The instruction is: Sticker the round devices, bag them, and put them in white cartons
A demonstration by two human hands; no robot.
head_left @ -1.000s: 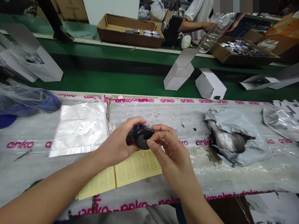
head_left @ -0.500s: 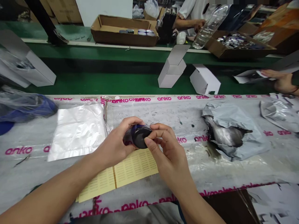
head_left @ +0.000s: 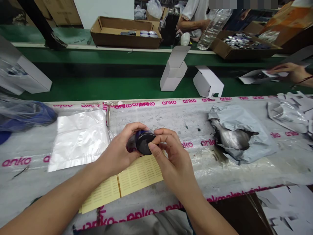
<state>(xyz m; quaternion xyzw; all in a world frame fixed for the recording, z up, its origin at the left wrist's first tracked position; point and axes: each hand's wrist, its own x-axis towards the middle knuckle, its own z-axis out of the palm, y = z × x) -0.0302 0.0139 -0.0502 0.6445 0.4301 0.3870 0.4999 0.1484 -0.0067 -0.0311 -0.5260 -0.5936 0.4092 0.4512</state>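
My left hand (head_left: 119,148) is wrapped round a dark blue round object with a flat black end (head_left: 144,144). That black end faces me, tilted up. The thumb and forefinger of my right hand (head_left: 171,153) are pinched together at the right side of the black end. Anything between those fingertips is hidden or too small to make out. Below both hands lie yellow sheets of small printed labels (head_left: 139,174), partly covered by my left wrist. A stack of whitish plastic bags (head_left: 78,140) lies left of my left hand.
A torn grey plastic bag (head_left: 256,143) lies to the right. White boxes (head_left: 173,76) stand on the green conveyor (head_left: 110,86) beyond the table. Cardboard trays (head_left: 124,39) are behind it. Another person's hand (head_left: 290,71) is at far right, and blue plastic-wrapped items (head_left: 31,114) lie left.
The whole view has shifted slightly. My hands keep nearly the same hold on the round object. The other person's hand at far right has moved a little over the white carton.
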